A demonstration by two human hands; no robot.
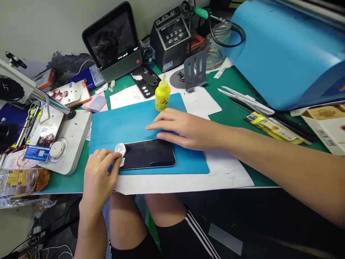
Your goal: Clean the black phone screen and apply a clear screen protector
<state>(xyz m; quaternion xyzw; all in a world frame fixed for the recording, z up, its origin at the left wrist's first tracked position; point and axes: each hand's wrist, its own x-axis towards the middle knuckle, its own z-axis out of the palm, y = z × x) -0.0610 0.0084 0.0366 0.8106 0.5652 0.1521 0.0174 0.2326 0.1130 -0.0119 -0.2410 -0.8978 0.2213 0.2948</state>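
Note:
A smartphone [148, 154] with a dark screen lies flat on the blue mat [121, 124]. At its left end my left hand [101, 167] pinches a small white wipe [120, 150], which touches the phone's edge. My right hand [183, 128] hovers or rests just over the phone's upper right edge, fingers stretched out to the left and holding nothing. Behind those fingers stands a yellow dropper bottle [162, 95], upright on the mat. Whether the right hand touches the phone, I cannot tell.
White paper [223, 171] lies under the mat. At the back are a tablet-like display [113, 39], a black control station [171, 39], a grey metal stand [195, 70] and a glass jar [218, 45]. Tweezers [245, 99] lie right, a white lamp base [72, 144] left.

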